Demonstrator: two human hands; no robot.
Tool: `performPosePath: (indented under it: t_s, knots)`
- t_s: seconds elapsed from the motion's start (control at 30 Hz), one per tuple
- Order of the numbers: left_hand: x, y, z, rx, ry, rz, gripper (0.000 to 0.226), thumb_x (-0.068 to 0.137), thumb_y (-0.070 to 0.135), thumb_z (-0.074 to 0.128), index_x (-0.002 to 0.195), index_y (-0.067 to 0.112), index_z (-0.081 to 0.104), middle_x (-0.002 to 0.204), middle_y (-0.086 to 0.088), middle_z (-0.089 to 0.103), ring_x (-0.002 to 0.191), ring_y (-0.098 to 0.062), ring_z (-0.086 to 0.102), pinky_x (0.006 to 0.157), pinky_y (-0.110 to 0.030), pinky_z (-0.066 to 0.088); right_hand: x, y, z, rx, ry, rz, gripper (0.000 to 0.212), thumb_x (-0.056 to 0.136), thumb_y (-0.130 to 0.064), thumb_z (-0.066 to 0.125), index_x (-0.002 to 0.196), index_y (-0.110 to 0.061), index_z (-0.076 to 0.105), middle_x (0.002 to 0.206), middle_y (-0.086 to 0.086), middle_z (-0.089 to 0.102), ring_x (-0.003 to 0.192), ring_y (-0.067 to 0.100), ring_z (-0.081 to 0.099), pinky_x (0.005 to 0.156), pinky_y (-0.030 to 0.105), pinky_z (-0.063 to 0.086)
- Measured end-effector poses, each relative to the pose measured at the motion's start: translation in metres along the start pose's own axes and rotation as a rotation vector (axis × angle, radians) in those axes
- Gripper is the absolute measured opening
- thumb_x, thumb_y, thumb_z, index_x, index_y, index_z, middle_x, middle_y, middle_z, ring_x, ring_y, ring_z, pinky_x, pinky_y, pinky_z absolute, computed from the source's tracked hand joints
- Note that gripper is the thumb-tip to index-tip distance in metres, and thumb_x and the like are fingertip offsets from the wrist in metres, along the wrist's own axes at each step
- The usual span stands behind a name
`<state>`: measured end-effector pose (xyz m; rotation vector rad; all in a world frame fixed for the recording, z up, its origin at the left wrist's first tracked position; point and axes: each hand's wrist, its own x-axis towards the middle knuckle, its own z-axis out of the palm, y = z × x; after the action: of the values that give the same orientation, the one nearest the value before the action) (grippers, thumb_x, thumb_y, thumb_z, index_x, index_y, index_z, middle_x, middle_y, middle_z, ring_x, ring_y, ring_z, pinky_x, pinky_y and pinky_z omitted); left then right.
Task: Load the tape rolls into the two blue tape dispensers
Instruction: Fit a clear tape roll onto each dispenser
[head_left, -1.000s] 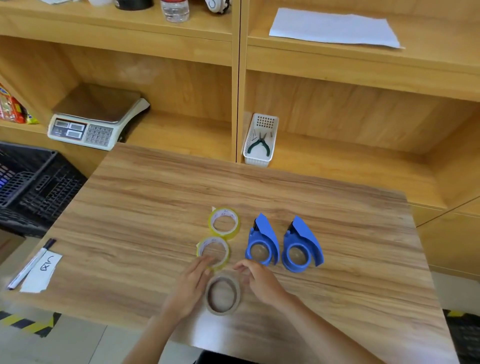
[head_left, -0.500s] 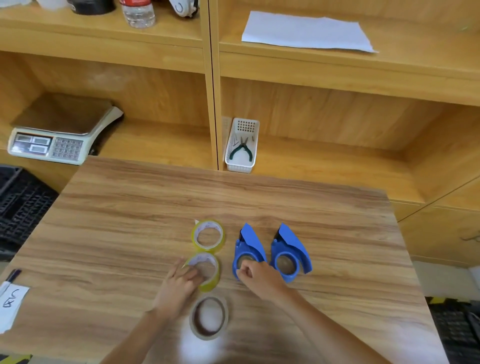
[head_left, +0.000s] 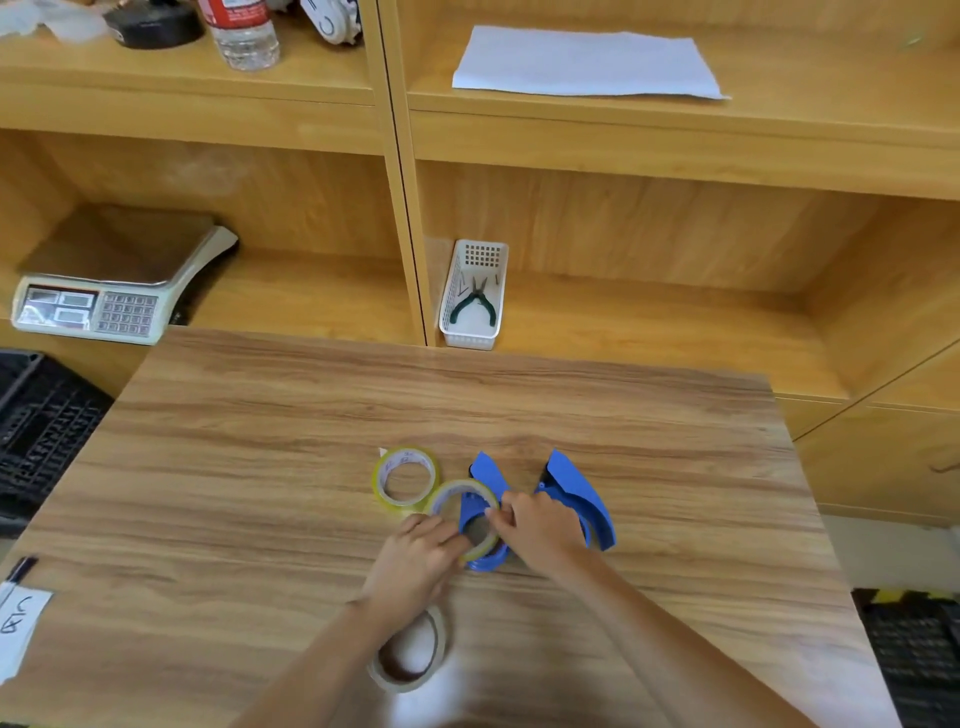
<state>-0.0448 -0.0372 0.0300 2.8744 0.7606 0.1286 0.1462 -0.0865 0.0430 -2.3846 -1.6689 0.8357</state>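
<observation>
Two blue tape dispensers lie side by side on the wooden table (head_left: 260, 467). My left hand (head_left: 421, 556) holds a yellow tape roll (head_left: 457, 493) tilted over the round hub of the left dispenser (head_left: 485, 478). My right hand (head_left: 540, 530) pinches the same roll's right edge and rests on that dispenser, partly covering the right dispenser (head_left: 576, 488). A second yellow tape roll (head_left: 405, 475) lies flat just left of them. A beige tape roll (head_left: 410, 654) lies near the front edge, partly under my left forearm.
A paper note (head_left: 18, 629) and a marker (head_left: 21, 569) sit at the table's left edge. Behind the table, shelves hold a weighing scale (head_left: 104, 291), a white basket with pliers (head_left: 475, 296), a sheet of paper (head_left: 587, 65) and a bottle (head_left: 241, 31). Black crates (head_left: 36, 431) stand left.
My left hand has lifted the nearer yellow roll from the table and carried it right onto the left dispenser. My right hand has closed on the roll's edge. The view shifted slightly.
</observation>
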Motion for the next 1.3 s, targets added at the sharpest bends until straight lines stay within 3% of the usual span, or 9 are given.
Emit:
performPosePath:
  t_s: [0.1,0.23,0.33,0.6,0.73,0.93,1.07,1.17,1.3]
  knots:
    - [0.011,0.012,0.009,-0.001,-0.160,-0.021,0.030,0.050,0.032,0.083,0.073,0.029,0.065,0.073,0.011,0.061,0.072,-0.012,0.063,0.070,-0.026,0.032,-0.006,0.015,0.005,-0.018,-0.041,0.042,0.037,0.099,-0.050,0.039,0.078,-0.020,0.048,0.083,0.007,0.064,0.086,0.032,0.066,0.066,0.037,0.043]
    - [0.017,0.026,0.024,-0.007,-0.262,-0.053,0.033,0.039,0.033,0.086,0.064,0.029,0.065,0.067,0.012,0.061,0.068,-0.009,0.065,0.066,-0.021,0.036,-0.008,0.023,0.015,-0.013,-0.066,0.079,0.035,0.101,-0.049,0.037,0.083,-0.020,0.047,0.088,0.006,0.066,0.087,0.030,0.066,0.064,0.035,0.042]
    - [0.019,0.029,0.027,-0.028,-0.255,-0.095,0.035,0.034,0.033,0.087,0.061,0.028,0.065,0.066,0.012,0.061,0.067,-0.008,0.066,0.054,-0.021,0.049,-0.004,0.023,0.016,-0.008,-0.069,0.091,0.035,0.101,-0.048,0.038,0.083,-0.019,0.047,0.087,0.006,0.067,0.084,0.029,0.065,0.062,0.034,0.040]
    - [0.033,0.029,0.036,-0.024,-0.249,-0.146,0.039,0.023,0.022,0.087,0.055,0.027,0.064,0.059,0.011,0.062,0.057,-0.009,0.066,0.047,-0.019,0.048,0.008,0.027,0.017,-0.074,-0.095,0.118,0.043,0.100,-0.045,0.045,0.066,-0.021,0.036,0.072,0.001,0.055,0.070,0.024,0.060,0.045,0.029,0.028]
    - [0.036,0.030,0.041,-0.028,-0.248,-0.143,0.048,0.018,0.019,0.089,0.060,0.025,0.065,0.058,0.008,0.063,0.055,-0.011,0.066,0.044,-0.020,0.048,0.012,0.021,0.016,-0.132,-0.092,0.124,0.036,0.099,-0.039,0.050,0.073,-0.016,0.045,0.063,-0.002,0.045,0.065,0.023,0.052,0.044,0.029,0.023]
    - [0.038,0.029,0.046,-0.027,-0.238,-0.100,0.056,0.017,0.020,0.091,0.068,0.023,0.067,0.067,0.009,0.068,0.061,-0.012,0.067,0.048,-0.021,0.050,0.014,0.022,0.015,-0.082,-0.093,0.096,0.032,0.100,-0.040,0.046,0.079,-0.016,0.049,0.070,0.003,0.053,0.068,0.025,0.055,0.046,0.030,0.026]
    - [0.031,0.016,0.053,-0.042,-0.264,-0.075,0.070,0.026,0.037,0.093,0.091,0.024,0.070,0.089,0.008,0.070,0.083,-0.015,0.068,0.073,-0.028,0.050,0.016,0.032,0.007,0.028,-0.027,0.129,0.031,0.104,-0.040,0.033,0.093,-0.018,0.052,0.077,0.003,0.060,0.072,0.027,0.061,0.053,0.032,0.034]
    - [0.029,0.005,0.055,0.041,-0.208,-0.029,0.052,0.037,0.022,0.090,0.085,0.026,0.073,0.086,0.008,0.069,0.095,-0.018,0.052,0.079,-0.030,0.033,0.018,0.042,0.003,0.044,-0.010,0.147,0.023,0.105,-0.029,0.030,0.096,-0.020,0.049,0.076,0.003,0.062,0.063,0.024,0.058,0.048,0.034,0.037]
    - [0.029,-0.002,0.055,0.115,-0.169,0.069,0.026,0.049,0.016,0.074,0.072,0.029,0.074,0.073,0.011,0.067,0.093,-0.017,0.045,0.079,-0.031,0.032,0.019,0.043,0.007,0.012,-0.097,0.145,0.023,0.100,-0.015,0.037,0.098,-0.015,0.060,0.084,0.007,0.066,0.074,0.027,0.064,0.055,0.035,0.043]
